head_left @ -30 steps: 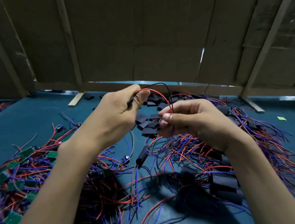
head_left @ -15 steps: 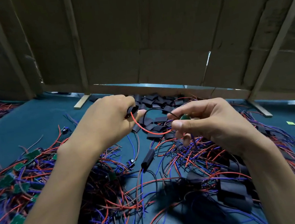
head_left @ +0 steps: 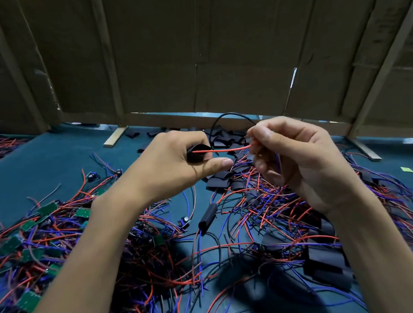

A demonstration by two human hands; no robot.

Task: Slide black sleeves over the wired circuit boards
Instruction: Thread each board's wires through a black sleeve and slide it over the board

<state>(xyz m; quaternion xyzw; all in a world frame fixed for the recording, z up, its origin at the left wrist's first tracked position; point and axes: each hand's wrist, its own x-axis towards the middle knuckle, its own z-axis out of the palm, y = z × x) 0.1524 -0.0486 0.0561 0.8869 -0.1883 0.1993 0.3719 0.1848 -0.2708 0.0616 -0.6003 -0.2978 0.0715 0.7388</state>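
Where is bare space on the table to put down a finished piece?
Bare teal mat lies far left, between the bare-board wire pile and the cardboard wall, and far right around the green scrap. The centre, under both hands, is crowded with wires and black sleeves.

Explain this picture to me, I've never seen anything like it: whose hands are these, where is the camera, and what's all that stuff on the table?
There is no machine here. The camera sits on a person's head and looks forward and down, so you see their own two bare hands. The left hand grips a black sleeve. The right hand pinches wires in its fingers; a red wire runs straight from them into the sleeve, and a black wire loops above. Below lies a blue-green table strewn with tangled red and blue wires, small green circuit boards at the left, and loose black sleeves in the middle. One piece already sleeved lies near the centre. Brown cardboard panels stand behind.
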